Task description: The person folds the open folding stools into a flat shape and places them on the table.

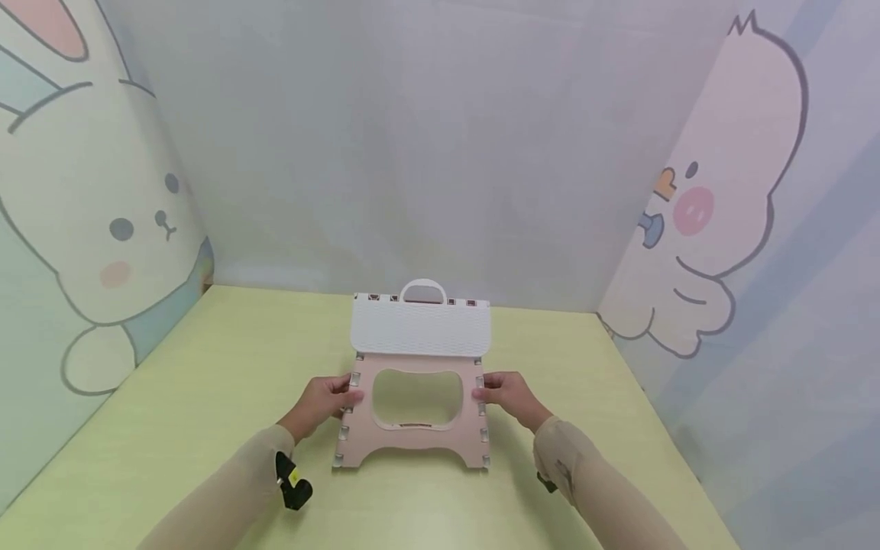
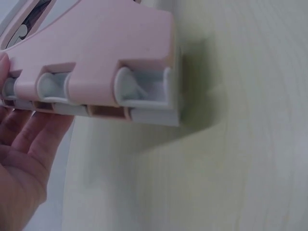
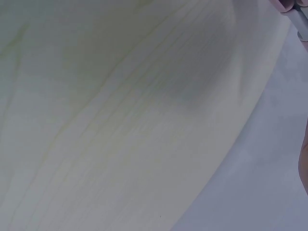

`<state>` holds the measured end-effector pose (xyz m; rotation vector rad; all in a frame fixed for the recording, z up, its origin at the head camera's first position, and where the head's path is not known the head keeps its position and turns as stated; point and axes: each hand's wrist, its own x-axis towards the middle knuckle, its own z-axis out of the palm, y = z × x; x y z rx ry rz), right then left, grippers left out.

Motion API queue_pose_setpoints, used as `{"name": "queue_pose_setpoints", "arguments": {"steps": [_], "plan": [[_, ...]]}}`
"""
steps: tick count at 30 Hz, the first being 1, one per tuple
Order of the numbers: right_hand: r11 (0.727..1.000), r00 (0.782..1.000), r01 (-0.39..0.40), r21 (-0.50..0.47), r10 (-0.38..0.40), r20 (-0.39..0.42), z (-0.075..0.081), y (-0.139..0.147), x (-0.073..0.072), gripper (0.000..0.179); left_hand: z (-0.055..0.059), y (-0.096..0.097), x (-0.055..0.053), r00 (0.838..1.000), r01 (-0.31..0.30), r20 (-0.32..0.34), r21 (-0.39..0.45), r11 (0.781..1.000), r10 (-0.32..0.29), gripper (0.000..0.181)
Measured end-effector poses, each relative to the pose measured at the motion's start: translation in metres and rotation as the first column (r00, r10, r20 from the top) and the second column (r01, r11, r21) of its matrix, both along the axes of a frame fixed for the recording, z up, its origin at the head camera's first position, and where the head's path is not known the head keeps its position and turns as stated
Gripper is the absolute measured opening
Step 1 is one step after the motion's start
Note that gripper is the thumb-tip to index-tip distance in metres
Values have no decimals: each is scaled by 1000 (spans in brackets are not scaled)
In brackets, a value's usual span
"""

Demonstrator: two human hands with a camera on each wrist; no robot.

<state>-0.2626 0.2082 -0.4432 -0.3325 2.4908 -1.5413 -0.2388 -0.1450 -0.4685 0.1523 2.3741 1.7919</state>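
Note:
A pink and white folding step stool [image 1: 412,439] is held up over the table, its pink legs folded flat and facing me. Its white top panel [image 1: 421,327] with a loop handle [image 1: 424,284] extends at the far end. My left hand [image 1: 321,403] grips the left edge, thumb on the pink face and fingers behind. On the opposite edge my right hand [image 1: 510,396] pinches the stool in the same way. In the left wrist view the hinged side of the stool [image 2: 110,53] shows close up, the left hand's fingers [image 2: 41,134] beneath it.
A pale yellow-green table [image 1: 227,359] spreads under the stool. Behind it hangs a plain light curtain [image 1: 426,153]. A cartoon rabbit [image 1: 89,198] is printed on the left curtain, a white cartoon character [image 1: 729,191] on the right one. A black wrist camera [image 1: 294,483] sits at the left cuff.

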Motion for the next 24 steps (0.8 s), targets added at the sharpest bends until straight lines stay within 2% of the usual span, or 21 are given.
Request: {"name": "queue_pose_setpoints", "arguments": {"steps": [7,9,12,18,24], "plan": [[999,1000,-21,33,21,-11,27,-12,17,29,0,-4,0,1000,2,-2,3,1000,-2,53],[999,1000,-15,41,15,-7,30,-13,19,29,0,-4,0,1000,4,-1,4,1000,-4,53],[999,1000,-10,39,11,-7,25,-11,15,29,-1,-3,-1,1000,6,-5,-4,1000,-6,53],[1000,1000,0,27,0,8,-1,-1,-1,32,-2,-2,-1,1000,12,-3,-8,1000,-12,53],[999,1000,-5,36,4,12,-4,0,-3,33,-1,-3,-1,1000,16,-3,-14,1000,-16,53]]}}
